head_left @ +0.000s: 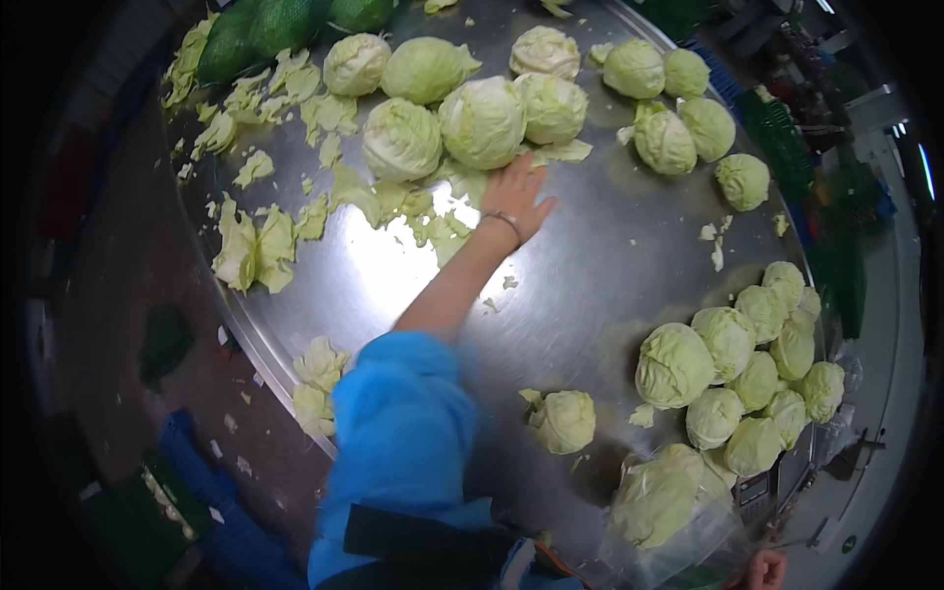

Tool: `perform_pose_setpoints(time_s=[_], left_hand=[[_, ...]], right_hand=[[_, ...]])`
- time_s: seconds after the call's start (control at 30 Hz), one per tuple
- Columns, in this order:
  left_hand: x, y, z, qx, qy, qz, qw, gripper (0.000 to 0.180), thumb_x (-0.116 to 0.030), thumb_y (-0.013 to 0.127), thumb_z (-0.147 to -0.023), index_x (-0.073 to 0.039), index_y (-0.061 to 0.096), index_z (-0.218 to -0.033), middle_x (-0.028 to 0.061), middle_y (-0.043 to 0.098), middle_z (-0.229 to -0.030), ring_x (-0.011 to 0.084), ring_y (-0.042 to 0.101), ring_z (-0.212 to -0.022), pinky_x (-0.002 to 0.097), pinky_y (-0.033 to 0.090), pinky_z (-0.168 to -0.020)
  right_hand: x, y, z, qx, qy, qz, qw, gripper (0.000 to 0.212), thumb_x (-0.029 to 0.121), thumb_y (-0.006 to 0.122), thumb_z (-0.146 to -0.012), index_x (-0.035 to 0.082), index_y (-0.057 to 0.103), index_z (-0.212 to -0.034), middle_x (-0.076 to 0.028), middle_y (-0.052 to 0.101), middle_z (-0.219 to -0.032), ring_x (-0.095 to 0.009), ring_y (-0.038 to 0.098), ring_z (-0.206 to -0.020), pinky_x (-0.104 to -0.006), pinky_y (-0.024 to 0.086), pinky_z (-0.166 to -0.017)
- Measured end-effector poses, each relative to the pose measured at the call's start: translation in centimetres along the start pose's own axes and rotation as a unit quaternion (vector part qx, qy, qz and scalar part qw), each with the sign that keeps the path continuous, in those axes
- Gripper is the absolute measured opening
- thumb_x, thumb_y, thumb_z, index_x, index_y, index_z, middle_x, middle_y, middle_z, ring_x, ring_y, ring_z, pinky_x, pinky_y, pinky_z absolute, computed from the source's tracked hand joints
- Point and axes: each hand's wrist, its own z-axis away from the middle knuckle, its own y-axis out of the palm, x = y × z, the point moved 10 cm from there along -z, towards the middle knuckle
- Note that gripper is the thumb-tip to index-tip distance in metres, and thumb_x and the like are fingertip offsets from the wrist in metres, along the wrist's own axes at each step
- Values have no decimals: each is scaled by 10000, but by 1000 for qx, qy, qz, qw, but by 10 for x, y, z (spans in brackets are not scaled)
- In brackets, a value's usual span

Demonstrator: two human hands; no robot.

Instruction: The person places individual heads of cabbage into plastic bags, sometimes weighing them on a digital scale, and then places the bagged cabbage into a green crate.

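Note:
My left hand (514,200) reaches far across the metal table, with a blue sleeve and a thin bracelet on its arm. Its fingers are stretched out, palm down, at the lower edge of a cabbage (483,123) and beside loose cabbage leaves (447,231). More cabbages stand close by, among them one to the left (401,140) and one to the right (551,108). At the bottom right edge my right hand (767,568) shows only partly, its fingers curled. Near it lies a clear plastic bag (678,536) around a cabbage; whether the hand grips the bag is unclear.
Several cabbages (726,344) are grouped at the right, others (665,138) at the far right. A single cabbage (562,422) sits near the front. Torn leaves (254,241) litter the left side. Green net bags (285,25) lie at the far left; a blue crate (216,492) is on the floor.

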Motion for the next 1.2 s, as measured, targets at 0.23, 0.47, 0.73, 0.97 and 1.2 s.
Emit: perform_pose_setpoints(time_s=[0.23, 0.47, 0.73, 0.97, 1.2], left_hand=[[243, -180, 101, 155, -262, -210, 929, 497, -187, 474, -852, -114, 366, -1332, 182, 517, -1202, 334, 549, -1037, 363, 420, -916], [142, -232, 6, -128, -5, -54, 990, 178, -283, 631, -782, -117, 632, -848, 117, 621, -777, 284, 606, -736, 377, 494, -654], [22, -37, 35, 51, 103, -112, 987, 470, -296, 501, -857, -52, 420, -1250, 127, 459, -1259, 299, 421, -1173, 461, 301, -993], [151, -172, 112, 54, -115, -384, 915, 361, -187, 578, -746, -14, 565, -1063, 175, 578, -1029, 323, 518, -989, 451, 367, -873], [-122, -7, -32, -37, 299, -61, 952, 346, -74, 455, -795, 37, 489, -1121, 173, 495, -1170, 296, 446, -1120, 368, 360, -941]], right_hand=[[-27, -12, 5, -26, 108, 95, 989, 98, 93, 595, -841, 5, 566, -873, -24, 524, -606, -77, 435, -511, -202, 333, -475], [-15, 19, 1, -41, 69, 23, 996, 56, 42, 591, -815, 11, 585, -861, 9, 485, -584, -36, 378, -508, -173, 276, -465], [-7, 44, 0, 33, 40, 101, 994, 37, 20, 614, -816, 1, 601, -845, -15, 538, -607, -42, 422, -514, -174, 293, -473], [-65, -17, -1, 320, 86, -232, 915, 200, 198, 578, -847, 29, 472, -851, -28, 503, -625, -71, 446, -531, -200, 360, -495], [-36, -8, -22, 66, 4, -65, 996, 262, 239, 595, -822, 28, 441, -842, -22, 479, -656, -69, 430, -553, -209, 357, -504]])
